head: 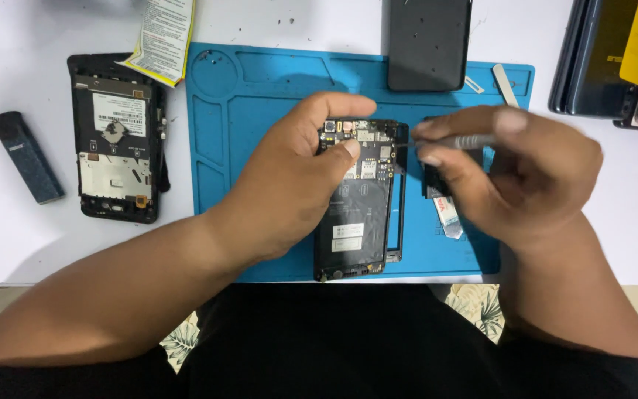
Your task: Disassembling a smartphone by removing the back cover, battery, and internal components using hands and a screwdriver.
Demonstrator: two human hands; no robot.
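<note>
An opened black phone (359, 214) with its circuit board bare lies on the blue work mat (260, 96). My left hand (289, 177) grips the phone's upper left side, thumb on the board. My right hand (518, 170) holds a thin metal tool (455, 140), pinched between thumb and fingers. The tool's tip points left at the phone's upper right edge. A small black part (431, 185) lies under my right hand, partly hidden.
A second opened phone (117, 137) lies left of the mat on the white table, beside a dark blue bar-shaped object (26, 157). A black back cover (428, 43) rests at the mat's top. Stacked phones (614, 59) sit far right. A yellow-edged paper (162, 37) lies top left.
</note>
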